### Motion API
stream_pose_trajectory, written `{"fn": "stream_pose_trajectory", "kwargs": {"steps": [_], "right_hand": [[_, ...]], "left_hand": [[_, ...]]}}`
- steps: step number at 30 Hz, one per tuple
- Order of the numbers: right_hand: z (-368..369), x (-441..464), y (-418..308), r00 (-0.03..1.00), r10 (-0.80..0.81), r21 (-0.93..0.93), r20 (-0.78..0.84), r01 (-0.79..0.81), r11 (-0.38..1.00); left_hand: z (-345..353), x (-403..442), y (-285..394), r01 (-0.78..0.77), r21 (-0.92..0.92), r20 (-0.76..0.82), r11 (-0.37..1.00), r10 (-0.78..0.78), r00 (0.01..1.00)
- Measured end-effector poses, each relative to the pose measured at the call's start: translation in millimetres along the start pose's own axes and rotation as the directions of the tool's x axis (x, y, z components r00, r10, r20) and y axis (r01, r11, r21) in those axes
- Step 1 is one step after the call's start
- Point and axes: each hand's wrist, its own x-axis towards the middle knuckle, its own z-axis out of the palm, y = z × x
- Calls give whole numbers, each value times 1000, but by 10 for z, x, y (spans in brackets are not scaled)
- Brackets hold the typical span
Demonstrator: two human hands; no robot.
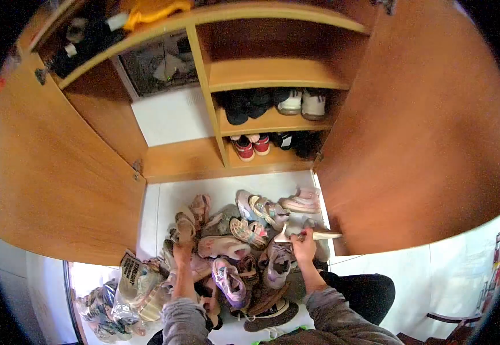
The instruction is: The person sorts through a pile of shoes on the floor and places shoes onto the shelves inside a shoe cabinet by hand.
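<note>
A pile of shoes (224, 247) lies on the white floor in front of an open wooden cabinet. At the right side of the pile, my right hand (304, 248) is closed around a pale shoe (325, 235), held sideways above the others. My left hand (183, 253) is at the left side of the pile, its fingers at a beige shoe (185, 225); whether it grips that shoe is hard to tell. Between my hands lie a purple shoe (229, 282) and a pink shoe (221, 246).
The cabinet's left door (60, 172) and right door (416, 132) stand open beside the pile. Red shoes (244, 150) and white shoes (313, 106) sit on its shelves. Plastic bags (138, 287) lie at the lower left. A dark sneaker (272, 317) lies near my body.
</note>
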Motion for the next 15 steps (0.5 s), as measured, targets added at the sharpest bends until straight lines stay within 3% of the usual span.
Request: {"fn": "stream_pose_trajectory", "kwargs": {"steps": [2, 4, 5, 8, 9, 10, 12, 15], "right_hand": [[-174, -172, -168, 995, -100, 187, 8, 96, 978], [-487, -389, -550, 972, -233, 406, -35, 227, 885], [-460, -366, -499, 967, -255, 336, -11, 244, 910], [-968, -624, -953, 891, -451, 422, -50, 428, 799], [-1139, -718, -1076, 882, -465, 511, 72, 368, 777], [-1228, -772, -1143, 845, -527, 516, 88, 414, 750], [-1360, -892, -1202, 757, -637, 524, 142, 489, 697], [-1544, -1050, -1218, 721, -641, 715, 264, 300, 632]], "left_hand": [[165, 53, -475, -317, -225, -216, 921, 270, 938], [206, -468, -118, -299, -367, -339, 881, 173, 925], [213, -823, 92, -292, -436, -388, 851, 115, 914], [126, -1503, 552, -265, -578, -341, 772, 67, 938], [143, -1777, 722, -253, -726, -273, 639, 69, 960], [184, -2040, 863, -214, -846, -202, 488, 79, 976], [297, -2429, 978, -190, -902, -127, 387, 181, 975], [398, -2810, 922, -126, -865, 52, 486, 336, 940]]}}
